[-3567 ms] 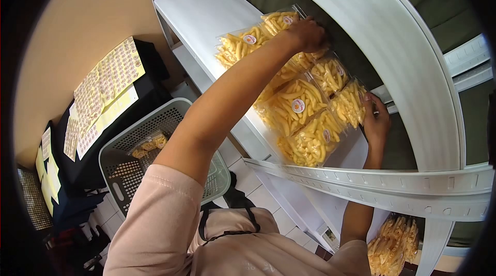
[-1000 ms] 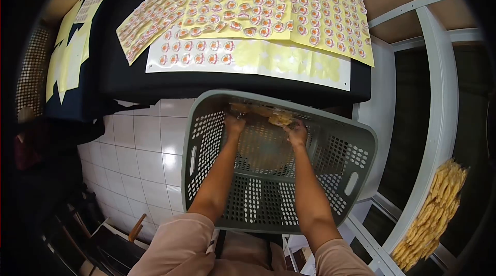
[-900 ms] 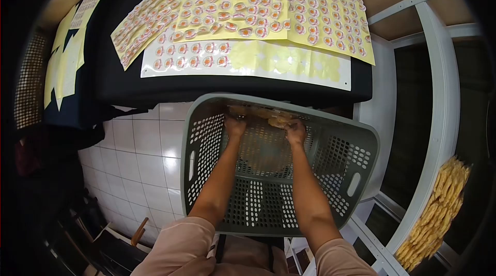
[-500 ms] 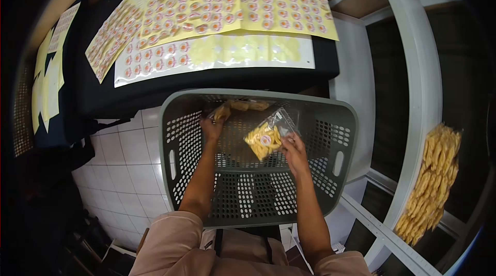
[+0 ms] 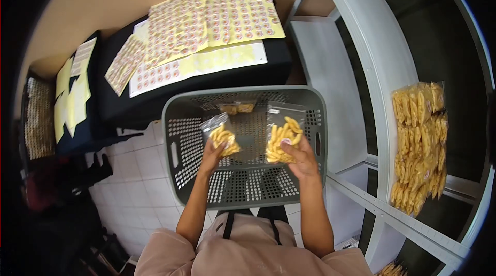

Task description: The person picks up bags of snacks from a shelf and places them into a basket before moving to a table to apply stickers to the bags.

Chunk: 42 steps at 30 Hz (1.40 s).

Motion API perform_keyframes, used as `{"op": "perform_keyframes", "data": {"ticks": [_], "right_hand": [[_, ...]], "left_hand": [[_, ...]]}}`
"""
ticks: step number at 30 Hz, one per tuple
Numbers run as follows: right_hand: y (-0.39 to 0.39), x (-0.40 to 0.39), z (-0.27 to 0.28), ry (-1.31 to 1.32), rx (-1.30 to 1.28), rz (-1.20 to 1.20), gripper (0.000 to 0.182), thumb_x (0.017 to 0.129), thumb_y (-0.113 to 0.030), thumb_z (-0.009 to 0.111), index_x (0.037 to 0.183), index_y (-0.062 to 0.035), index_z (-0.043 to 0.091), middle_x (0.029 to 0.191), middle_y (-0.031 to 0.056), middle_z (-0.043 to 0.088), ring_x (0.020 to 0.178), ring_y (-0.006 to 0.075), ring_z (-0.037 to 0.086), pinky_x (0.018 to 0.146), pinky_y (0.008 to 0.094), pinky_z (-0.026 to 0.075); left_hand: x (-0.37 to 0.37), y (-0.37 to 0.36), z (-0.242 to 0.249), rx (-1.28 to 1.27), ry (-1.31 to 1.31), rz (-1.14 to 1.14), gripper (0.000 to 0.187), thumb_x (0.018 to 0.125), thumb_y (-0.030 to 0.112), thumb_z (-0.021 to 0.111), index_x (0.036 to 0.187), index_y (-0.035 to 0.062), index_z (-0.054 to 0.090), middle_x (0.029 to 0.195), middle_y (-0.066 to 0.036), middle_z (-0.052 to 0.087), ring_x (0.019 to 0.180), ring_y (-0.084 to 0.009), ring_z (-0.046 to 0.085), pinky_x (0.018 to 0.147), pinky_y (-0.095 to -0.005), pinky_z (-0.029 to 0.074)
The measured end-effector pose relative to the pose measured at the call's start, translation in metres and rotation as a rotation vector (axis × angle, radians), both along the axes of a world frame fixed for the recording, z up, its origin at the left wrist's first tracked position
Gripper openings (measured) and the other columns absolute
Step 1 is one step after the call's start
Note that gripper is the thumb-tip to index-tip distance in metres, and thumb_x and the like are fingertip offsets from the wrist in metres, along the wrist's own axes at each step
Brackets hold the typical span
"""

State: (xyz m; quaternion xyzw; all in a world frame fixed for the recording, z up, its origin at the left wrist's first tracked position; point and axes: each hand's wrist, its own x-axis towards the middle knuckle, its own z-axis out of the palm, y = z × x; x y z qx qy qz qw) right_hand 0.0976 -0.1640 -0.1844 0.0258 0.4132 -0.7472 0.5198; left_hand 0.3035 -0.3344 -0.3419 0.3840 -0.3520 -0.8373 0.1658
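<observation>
My left hand (image 5: 209, 158) is closed on a small clear bag of yellow stick-shaped snacks (image 5: 221, 130), gripped by its lower left part. A second, larger-looking snack bag (image 5: 281, 134) with a round sticker is held upright in my right hand (image 5: 304, 161), the thumb lying over its front. Both bags hang over the grey-green perforated basket (image 5: 243, 89). Against the basket's far wall lie a few more snack bags (image 5: 236, 108), partly in shadow.
Behind the basket, a table with black cloth (image 5: 206, 79) carries sheets of round stickers (image 5: 217, 15). To the right rises a white-framed shelf (image 5: 369, 69) holding stacked snack bags (image 5: 417, 144). Further sheets (image 5: 77, 95) and a woven basket (image 5: 39, 121) are at the left.
My left hand has come up from the basket's far left with a bag in it. The bag in my right hand has turned upright. The view has shifted toward the right-hand shelf.
</observation>
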Motion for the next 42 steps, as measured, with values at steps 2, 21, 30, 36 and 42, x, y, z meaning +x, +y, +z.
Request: {"op": "perform_keyframes", "data": {"ticks": [2,21,30,36,42], "right_hand": [[0.015,0.000,0.015,0.205,0.059,0.021,0.054,0.080,0.004,0.062,0.129,-0.0014,0.042,0.115,0.0111,0.057,0.099,0.0230,0.062,0.080,0.0381,0.055],[0.241,0.012,0.073,0.166,0.252,0.090,0.045,0.075,0.004,0.072,0.116,0.0015,0.055,0.103,0.0066,0.064,0.094,0.0147,0.063,0.082,0.0294,0.053],[0.288,0.025,0.060,0.258,0.170,-0.081,0.045,0.077,0.001,0.072,0.119,0.0027,0.054,0.107,0.0067,0.063,0.096,0.0137,0.061,0.087,0.0274,0.050],[0.310,0.031,0.064,0.277,0.233,-0.108,0.040,0.080,-0.002,0.071,0.116,0.0033,0.056,0.106,0.0071,0.064,0.095,0.0137,0.061,0.087,0.0276,0.049],[0.328,0.035,0.059,0.352,0.300,-0.064,0.043,0.080,-0.009,0.074,0.117,0.0036,0.056,0.107,0.0080,0.064,0.098,0.0147,0.061,0.087,0.0289,0.048]], "left_hand": [[-0.017,0.012,0.044,-0.053,0.063,-0.024,0.053,0.086,0.004,0.063,0.132,0.0038,0.036,0.124,-0.011,0.053,0.111,-0.0212,0.056,0.096,-0.0339,0.047],[-0.131,0.129,0.216,-0.356,0.012,-0.463,0.033,0.085,0.008,0.066,0.114,-0.0025,0.055,0.098,-0.008,0.065,0.084,-0.0138,0.064,0.074,-0.0270,0.053],[-0.284,0.175,0.375,-0.793,0.465,-0.596,0.044,0.086,0.017,0.068,0.121,-0.0013,0.049,0.100,-0.009,0.063,0.087,-0.0142,0.061,0.079,-0.0285,0.050],[-0.375,0.204,0.407,-1.041,0.458,-0.703,0.050,0.086,0.023,0.068,0.121,-0.0055,0.047,0.093,-0.017,0.065,0.084,-0.0173,0.065,0.071,-0.0280,0.052],[-0.350,0.295,0.398,-1.056,0.537,-0.946,0.045,0.087,0.020,0.067,0.120,-0.0028,0.048,0.097,-0.014,0.065,0.084,-0.0180,0.065,0.073,-0.0295,0.053]]}}
